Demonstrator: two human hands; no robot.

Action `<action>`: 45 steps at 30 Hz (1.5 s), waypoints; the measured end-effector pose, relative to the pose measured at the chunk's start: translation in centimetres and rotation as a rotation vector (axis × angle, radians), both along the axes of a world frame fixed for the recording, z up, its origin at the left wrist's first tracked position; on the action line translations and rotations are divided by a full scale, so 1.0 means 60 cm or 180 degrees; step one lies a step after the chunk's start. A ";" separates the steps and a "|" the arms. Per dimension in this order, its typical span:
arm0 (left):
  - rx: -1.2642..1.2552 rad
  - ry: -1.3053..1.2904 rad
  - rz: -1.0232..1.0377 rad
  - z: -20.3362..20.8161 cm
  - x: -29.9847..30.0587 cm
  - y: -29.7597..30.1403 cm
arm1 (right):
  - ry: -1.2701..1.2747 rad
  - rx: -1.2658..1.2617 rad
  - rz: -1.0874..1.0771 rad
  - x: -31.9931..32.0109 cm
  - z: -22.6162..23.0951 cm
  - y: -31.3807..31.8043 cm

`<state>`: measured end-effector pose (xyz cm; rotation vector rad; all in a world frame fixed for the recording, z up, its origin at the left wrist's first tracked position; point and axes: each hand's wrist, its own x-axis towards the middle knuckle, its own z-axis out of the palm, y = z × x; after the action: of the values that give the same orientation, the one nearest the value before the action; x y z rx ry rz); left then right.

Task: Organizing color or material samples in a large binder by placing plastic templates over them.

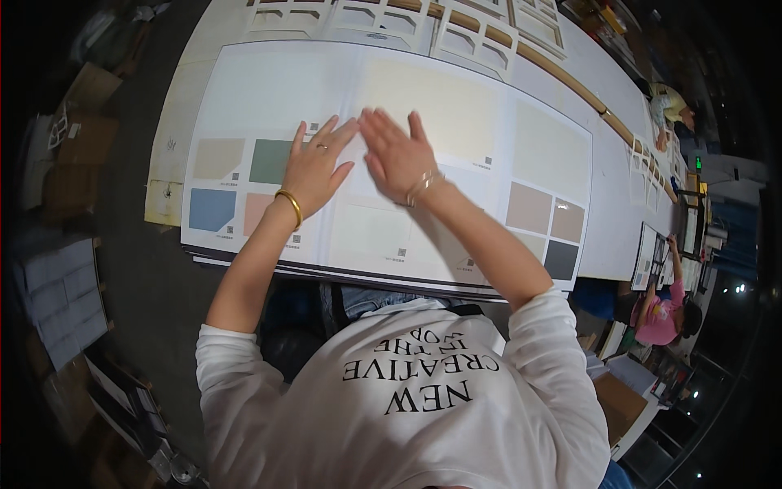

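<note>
A large white colour-sample board (326, 236) lies on the table in front of me, its near edge toward my body. Flat swatches cover it, among them a cream panel (440, 106), a green one (267, 161), a blue one (213, 210) and a dark grey one (560, 259). My left hand (318, 163), with a ring and a gold bangle, rests palm down beside the green swatch, fingers spread. Close to its fingertips, my right hand (399, 155) lies flat over the lower left of the cream panel, fingers stretched out. Neither hand holds anything.
More boards are stacked under this one. White cut-out frames (395, 23) and a long brown tube (562, 75) lie along the table's far side. At right, a person in pink (661, 316) handles another board. Cartons (81, 147) and stacked white packs (61, 297) stand at left.
</note>
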<state>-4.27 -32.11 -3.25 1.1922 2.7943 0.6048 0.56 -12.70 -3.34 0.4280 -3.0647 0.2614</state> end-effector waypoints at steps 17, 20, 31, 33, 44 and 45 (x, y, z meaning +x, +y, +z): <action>-0.0086 0.0083 -0.0005 0.003 0.006 0.001 | -0.0167 0.0068 0.0044 -0.153 -0.009 0.003; 0.0031 0.0081 0.0066 0.007 0.008 0.003 | -0.0256 0.0040 -0.0351 -0.180 -0.012 0.037; -0.0078 0.0311 0.0149 -0.011 0.006 0.014 | -0.0291 0.1219 -0.1533 -0.013 0.011 0.315; -0.0211 0.0413 0.0191 -0.013 0.005 0.010 | -0.0187 0.1071 -0.1152 0.045 0.014 0.278; -0.0210 0.0347 0.0289 -0.012 0.004 0.005 | -0.0761 0.0074 -0.0999 0.400 0.071 0.068; -0.0190 0.0409 0.0270 -0.013 0.006 0.007 | -0.0762 0.0038 -0.0971 0.407 0.072 0.050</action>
<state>-3.93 -31.68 -4.00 1.1458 2.9597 0.4616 25.00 -9.72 0.97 -0.0805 -3.3026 0.3011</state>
